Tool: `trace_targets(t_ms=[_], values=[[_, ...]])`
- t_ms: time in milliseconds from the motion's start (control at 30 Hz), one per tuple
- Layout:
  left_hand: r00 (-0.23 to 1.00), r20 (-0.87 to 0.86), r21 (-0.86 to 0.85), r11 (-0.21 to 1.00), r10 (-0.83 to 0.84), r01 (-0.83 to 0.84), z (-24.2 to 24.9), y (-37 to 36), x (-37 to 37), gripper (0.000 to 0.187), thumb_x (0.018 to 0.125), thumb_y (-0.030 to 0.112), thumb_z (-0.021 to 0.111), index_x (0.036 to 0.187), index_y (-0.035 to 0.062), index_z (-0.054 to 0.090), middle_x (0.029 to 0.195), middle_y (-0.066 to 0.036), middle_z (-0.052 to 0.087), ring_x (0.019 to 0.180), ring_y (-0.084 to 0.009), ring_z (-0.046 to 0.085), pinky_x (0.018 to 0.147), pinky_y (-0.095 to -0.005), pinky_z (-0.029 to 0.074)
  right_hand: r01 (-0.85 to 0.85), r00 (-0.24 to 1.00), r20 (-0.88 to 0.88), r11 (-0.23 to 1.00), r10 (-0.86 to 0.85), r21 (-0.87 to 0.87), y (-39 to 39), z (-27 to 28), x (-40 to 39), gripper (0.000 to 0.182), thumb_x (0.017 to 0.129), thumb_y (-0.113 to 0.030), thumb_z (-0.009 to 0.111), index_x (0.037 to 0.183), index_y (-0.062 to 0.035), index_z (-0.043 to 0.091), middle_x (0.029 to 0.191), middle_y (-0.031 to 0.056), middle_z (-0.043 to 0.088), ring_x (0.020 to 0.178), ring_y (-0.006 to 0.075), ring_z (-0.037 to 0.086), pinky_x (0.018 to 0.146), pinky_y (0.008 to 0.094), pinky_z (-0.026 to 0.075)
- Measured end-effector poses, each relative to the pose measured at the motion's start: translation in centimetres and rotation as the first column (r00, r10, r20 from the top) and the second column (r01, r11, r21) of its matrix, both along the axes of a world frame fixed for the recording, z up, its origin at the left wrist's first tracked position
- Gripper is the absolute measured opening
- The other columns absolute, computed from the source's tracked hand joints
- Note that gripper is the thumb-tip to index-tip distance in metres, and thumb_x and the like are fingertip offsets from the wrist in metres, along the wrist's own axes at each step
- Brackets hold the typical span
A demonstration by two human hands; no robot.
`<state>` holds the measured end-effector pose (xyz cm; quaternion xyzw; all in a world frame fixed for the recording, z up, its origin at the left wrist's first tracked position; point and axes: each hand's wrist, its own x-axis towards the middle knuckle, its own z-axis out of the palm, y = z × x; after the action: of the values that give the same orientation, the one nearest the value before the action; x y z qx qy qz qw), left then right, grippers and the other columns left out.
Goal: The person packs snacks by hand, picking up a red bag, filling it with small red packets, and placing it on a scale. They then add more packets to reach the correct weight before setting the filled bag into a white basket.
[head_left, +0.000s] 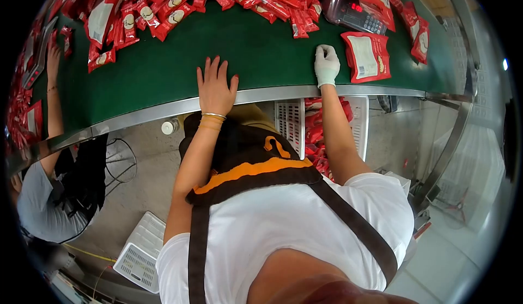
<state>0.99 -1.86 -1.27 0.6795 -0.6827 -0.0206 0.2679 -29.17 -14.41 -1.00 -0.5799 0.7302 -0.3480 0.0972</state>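
Observation:
My left hand (pixel 216 88), bare with red nails and a bangle at the wrist, lies flat on the near edge of the green table top (pixel 261 59), fingers spread and nothing in it. My right hand (pixel 327 65) wears a white glove and rests on the same surface with its fingers curled in; nothing shows in it. Just right of the glove lies a large red pouch (pixel 367 57) with a white label panel. A scale (pixel 351 13) with a red lit display stands behind it, a red pouch on top.
Many small red packets (pixel 174 15) are heaped along the far side. More red pouches (pixel 419 40) lie at right. A white crate (pixel 290 124) with red packets sits below the table edge; another white crate (pixel 140 252) is on the floor. A co-worker (pixel 43 195) works at left.

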Motion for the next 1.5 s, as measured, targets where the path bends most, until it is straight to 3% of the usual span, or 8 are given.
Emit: trace_targets(t_ms=[267,500,800,933,1167,1400,1467,1500], values=[[1.0,0.003,0.006,1.0,0.03,-0.03,0.0,-0.1,-0.3,0.044,0.09,0.031,0.058,0.124,0.0035,0.057,0.138,-0.013,0.05,0.136,-0.0329,0.038,0.114,-0.0533,0.024,0.014,0.055,0.994,0.995,0.098,-0.098,-13.7,10.8,-5.7,0.098,0.088,-0.073,0.041,0.143,0.0066,0.027,0.143,0.0252,0.039,0.128,0.0411,0.044,0.109,0.0484,0.039],[1.0,0.006,-0.02,1.0,0.005,-0.005,-0.6,-0.3,0.1,0.041,0.088,0.027,0.056,0.123,0.005,0.059,0.138,-0.011,0.051,0.135,-0.0312,0.04,0.114,-0.0513,0.024,0.096,0.822,0.559,0.939,0.113,-0.331,-13.6,21.5,-15.0,0.035,0.086,-0.032,0.057,0.102,-0.0006,0.059,0.095,0.0133,0.062,0.083,0.0259,0.06,0.072,0.0368,0.048],[0.995,0.103,0.013,1.0,-0.009,0.007,-1.2,-0.6,-0.1,0.047,0.089,0.033,0.056,0.127,0.0053,0.056,0.14,-0.013,0.049,0.137,-0.032,0.038,0.113,-0.0528,0.024,0.388,0.661,0.725,0.915,-0.192,-0.111,20.6,25.5,-23.5,0.034,0.083,-0.007,0.069,0.113,0.0052,0.061,0.102,0.0124,0.068,0.089,0.024,0.068,0.08,0.0344,0.056],[0.993,0.116,0.014,0.999,-0.037,0.036,-1.5,-0.7,0.3,0.048,0.089,0.034,0.056,0.128,0.0048,0.056,0.14,-0.014,0.049,0.136,-0.0325,0.038,0.113,-0.0533,0.024,0.435,0.869,0.196,0.891,-0.454,0.132,26.9,15.6,-24.2,0.025,0.083,-0.023,0.066,0.089,0.0012,0.073,0.081,0.0124,0.069,0.072,0.023,0.066,0.069,0.0363,0.05],[0.991,0.131,-0.009,0.999,-0.032,0.033,-1.9,-0.9,0.4,0.048,0.089,0.034,0.056,0.128,0.0052,0.055,0.141,-0.013,0.048,0.136,-0.0323,0.039,0.113,-0.0539,0.025,0.266,0.732,-0.644,0.778,0.221,0.57,31.1,-16.4,-21.9,0.014,0.084,-0.019,0.056,0.087,-0.0116,0.068,0.078,0.0171,0.068,0.071,0.0324,0.068,0.064,0.046,0.054],[0.991,0.124,-0.037,0.998,-0.042,0.047,-1.8,-0.7,0.5,0.047,0.088,0.031,0.057,0.127,0.0048,0.055,0.14,-0.014,0.049,0.136,-0.0326,0.039,0.113,-0.0544,0.024,0.076,0.619,0.413,0.574,-0.668,0.815,23.8,-14.5,-9.9,0.049,0.09,-0.038,0.058,0.128,-0.0083,0.056,0.111,0.0246,0.061,0.101,0.0417,0.059,0.088,0.0409,0.047],[0.993,0.115,-0.034,0.999,-0.028,0.032,-1.6,-0.6,0.5,0.047,0.087,0.03,0.057,0.127,0.0047,0.055,0.139,-0.014,0.049,0.136,-0.033,0.038,0.113,-0.0546,0.024,-0.304,0.887,0.047,0.505,0.46,0.807,22.2,-14.5,-13.3,0.048,0.091,-0.041,0.057,0.125,-0.0063,0.061,0.112,0.0202,0.065,0.103,0.0385,0.061,0.088,0.042,0.048],[0.993,0.112,-0.033,0.999,-0.025,0.029,-1.6,-0.6,0.6,0.047,0.087,0.03,0.057,0.127,0.0047,0.055,0.139,-0.015,0.049,0.136,-0.0333,0.038,0.113,-0.0547,0.023,-0.314,0.921,0.103,0.56,0.375,0.767,20.8,-11.8,-12.5,0.045,0.092,-0.04,0.058,0.12,-0.0054,0.064,0.11,0.0171,0.067,0.099,0.0331,0.064,0.085,0.0409,0.049]])
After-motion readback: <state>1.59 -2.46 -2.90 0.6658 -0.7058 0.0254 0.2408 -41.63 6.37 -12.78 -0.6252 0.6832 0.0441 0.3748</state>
